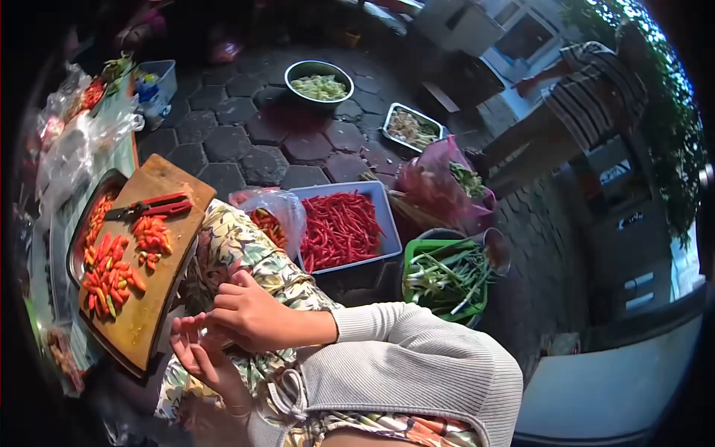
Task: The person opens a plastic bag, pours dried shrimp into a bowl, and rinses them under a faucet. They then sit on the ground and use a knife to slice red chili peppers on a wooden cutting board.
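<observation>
My right hand reaches in from the grey sleeve with bent fingers, touching the fingers of my left hand. The left hand is palm up with its fingers apart; a small bright spot shows between the hands, too small to identify. Both are over my floral-patterned lap, beside the wooden cutting board. On this tilted board lie two piles of small red and orange chilies, the larger pile and the smaller pile, with red-handled scissors above them. Under the board's left side is a metal tray of chilies.
Beyond my lap are a white tub of long red chilies, a bag of chilies and a green basket of scallions. Farther off stand a pink bag, a metal tray, a green bowl and a person in stripes.
</observation>
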`<control>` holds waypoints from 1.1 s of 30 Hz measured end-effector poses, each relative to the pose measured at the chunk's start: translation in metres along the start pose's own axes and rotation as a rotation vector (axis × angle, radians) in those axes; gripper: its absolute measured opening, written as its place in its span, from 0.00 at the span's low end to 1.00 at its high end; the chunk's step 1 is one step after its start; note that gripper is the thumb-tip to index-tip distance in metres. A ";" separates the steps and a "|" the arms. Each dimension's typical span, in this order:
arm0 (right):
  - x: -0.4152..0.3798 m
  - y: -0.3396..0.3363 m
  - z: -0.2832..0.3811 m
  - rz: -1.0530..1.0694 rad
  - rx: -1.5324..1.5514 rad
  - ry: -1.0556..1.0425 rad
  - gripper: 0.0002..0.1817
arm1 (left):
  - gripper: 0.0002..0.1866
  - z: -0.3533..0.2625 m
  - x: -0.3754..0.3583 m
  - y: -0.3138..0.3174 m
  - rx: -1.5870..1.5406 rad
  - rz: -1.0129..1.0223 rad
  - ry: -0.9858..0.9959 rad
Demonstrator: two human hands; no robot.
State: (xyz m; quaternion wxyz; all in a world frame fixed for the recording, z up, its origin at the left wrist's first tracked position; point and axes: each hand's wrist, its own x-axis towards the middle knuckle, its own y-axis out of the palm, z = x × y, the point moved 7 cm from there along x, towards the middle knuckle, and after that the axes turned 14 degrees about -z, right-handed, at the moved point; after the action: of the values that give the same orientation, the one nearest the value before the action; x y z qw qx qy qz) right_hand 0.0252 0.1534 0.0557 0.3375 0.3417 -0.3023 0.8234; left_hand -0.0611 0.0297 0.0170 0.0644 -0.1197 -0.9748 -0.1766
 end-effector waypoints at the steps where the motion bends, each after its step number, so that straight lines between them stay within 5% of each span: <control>1: -0.001 -0.006 -0.005 -0.054 -0.062 0.016 0.11 | 0.35 0.007 0.000 0.014 -0.064 0.119 0.024; 2: -0.003 -0.013 -0.008 -0.101 -0.119 0.024 0.10 | 0.28 0.016 -0.004 0.021 0.028 0.160 0.062; 3: -0.075 -0.101 -0.014 0.173 -0.331 0.076 0.10 | 0.23 0.102 -0.125 0.068 -0.038 0.027 -0.251; 6: -0.083 -0.131 -0.013 0.086 -0.398 0.081 0.10 | 0.17 0.118 -0.141 0.090 -0.125 0.123 -0.396; 11: -0.082 -0.138 -0.012 0.134 -0.497 0.023 0.12 | 0.12 0.116 -0.140 0.102 -0.139 0.189 -0.366; 16: -0.094 -0.121 -0.024 0.121 -0.562 0.045 0.12 | 0.06 0.112 -0.139 0.078 -0.040 0.010 -0.300; 22: -0.102 -0.105 -0.031 0.104 -0.472 0.065 0.11 | 0.05 0.098 -0.143 0.062 0.045 -0.142 -0.112; 33: -0.096 -0.105 -0.051 0.064 -0.264 0.169 0.12 | 0.04 0.102 -0.140 0.061 0.179 -0.136 -0.077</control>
State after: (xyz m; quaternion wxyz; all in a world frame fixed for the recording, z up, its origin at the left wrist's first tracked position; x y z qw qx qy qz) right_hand 0.1385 0.2185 -0.0194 0.3774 0.2139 -0.3891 0.8127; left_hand 0.0813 0.0923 -0.0813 0.0254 -0.0537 -0.9943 -0.0881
